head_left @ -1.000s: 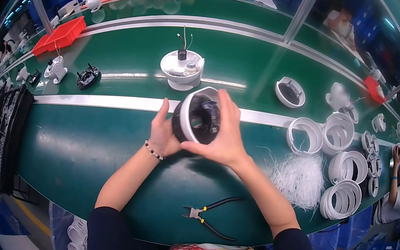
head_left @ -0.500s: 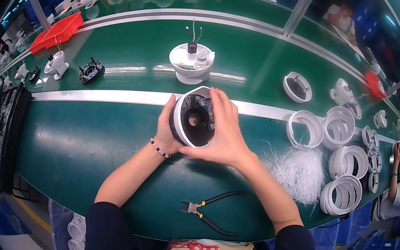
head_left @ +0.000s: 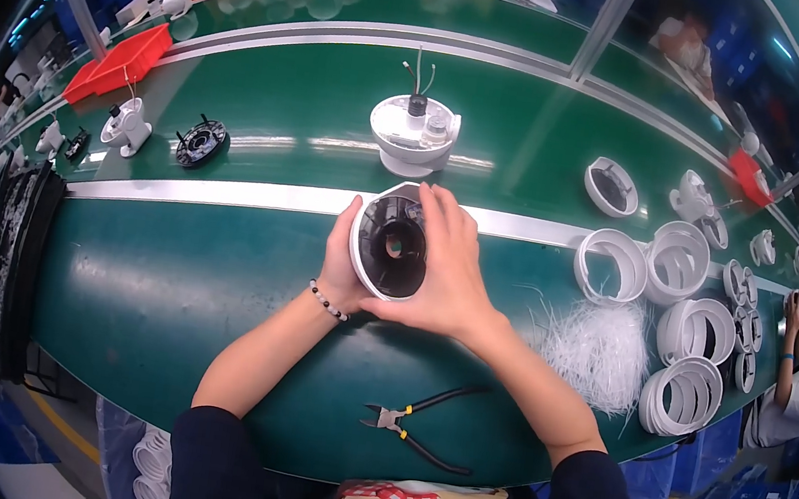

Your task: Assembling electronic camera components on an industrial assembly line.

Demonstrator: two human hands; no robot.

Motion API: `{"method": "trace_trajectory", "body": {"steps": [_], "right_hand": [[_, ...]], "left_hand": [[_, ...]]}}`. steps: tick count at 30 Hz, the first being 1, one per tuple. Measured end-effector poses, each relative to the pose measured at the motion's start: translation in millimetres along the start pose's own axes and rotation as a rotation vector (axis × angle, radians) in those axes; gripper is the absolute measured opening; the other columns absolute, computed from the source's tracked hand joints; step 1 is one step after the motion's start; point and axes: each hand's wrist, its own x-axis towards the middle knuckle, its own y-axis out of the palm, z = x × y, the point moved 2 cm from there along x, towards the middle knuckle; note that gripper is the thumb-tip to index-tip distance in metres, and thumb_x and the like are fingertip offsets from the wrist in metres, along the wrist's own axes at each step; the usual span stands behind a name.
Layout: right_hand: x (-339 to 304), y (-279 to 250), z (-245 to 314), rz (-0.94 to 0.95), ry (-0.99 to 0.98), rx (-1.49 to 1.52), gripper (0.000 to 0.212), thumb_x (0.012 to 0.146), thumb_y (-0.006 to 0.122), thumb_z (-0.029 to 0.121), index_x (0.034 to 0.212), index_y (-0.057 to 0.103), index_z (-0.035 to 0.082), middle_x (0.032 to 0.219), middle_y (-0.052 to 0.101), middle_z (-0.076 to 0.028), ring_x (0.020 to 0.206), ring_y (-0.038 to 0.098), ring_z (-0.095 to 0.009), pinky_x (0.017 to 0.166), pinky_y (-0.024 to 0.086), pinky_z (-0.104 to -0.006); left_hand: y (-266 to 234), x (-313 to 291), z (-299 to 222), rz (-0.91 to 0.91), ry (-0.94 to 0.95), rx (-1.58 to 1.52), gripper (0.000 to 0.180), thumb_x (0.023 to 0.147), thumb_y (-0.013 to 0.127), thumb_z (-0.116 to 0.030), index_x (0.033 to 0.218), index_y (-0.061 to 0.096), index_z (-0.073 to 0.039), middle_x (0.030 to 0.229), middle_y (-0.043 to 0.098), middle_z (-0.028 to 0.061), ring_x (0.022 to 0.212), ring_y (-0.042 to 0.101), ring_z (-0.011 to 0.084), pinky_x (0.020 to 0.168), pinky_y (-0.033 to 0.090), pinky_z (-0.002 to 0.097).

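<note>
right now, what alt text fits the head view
A person's bare left hand and right hand hold a round white-rimmed black part above a dark green workbench. Black-handled metal cutting pliers lie nearer the person; white rings and heaped thin white strips lie at right.

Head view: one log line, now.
left hand: holds white-rimmed black housing | right hand: holds same housing | pliers: handles spread, on green table
</note>
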Motion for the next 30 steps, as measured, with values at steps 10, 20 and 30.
{"method": "trace_trajectory", "body": {"steps": [10, 20, 30], "right_hand": [[4.0, 14.6, 7.5, 0.046, 0.023, 0.059, 0.123, 0.045, 0.079, 0.049, 0.13, 0.011, -0.009, 0.133, 0.014, -0.031, 0.123, 0.017, -0.044, 0.101, 0.018, -0.0478], [22.2, 31.7, 31.5, -0.096, 0.052, 0.035, 0.114, 0.044, 0.076, 0.046, 0.126, 0.019, -0.008, 0.127, 0.024, -0.023, 0.114, 0.028, -0.04, 0.092, 0.028, -0.0475], [18.7, 42.5, 55.1, -0.108, -0.018, -0.024, 0.111, 0.047, 0.073, 0.051, 0.123, 0.021, -0.012, 0.119, 0.029, -0.026, 0.109, 0.032, -0.039, 0.092, 0.028, -0.0458]], "left_hand": [[0.2, -14.1, -16.5, 0.026, -0.027, 0.095, 0.066, 0.088, 0.016, -0.055, 0.125, 0.037, -0.004, 0.122, 0.045, 0.0129, 0.111, 0.045, 0.0235, 0.094, 0.039, 0.0365], [-13.9, -25.1, -35.7, 0.105, 0.073, 0.222, 0.081, 0.079, 0.025, -0.067, 0.131, 0.028, -0.004, 0.13, 0.037, 0.0125, 0.119, 0.037, 0.0261, 0.1, 0.03, 0.0385], [-9.8, -49.2, -54.7, 0.079, 0.017, 0.275, 0.057, 0.08, 0.045, -0.042, 0.123, 0.04, -0.004, 0.113, 0.052, 0.0085, 0.099, 0.052, 0.0176, 0.086, 0.043, 0.0316]]}}
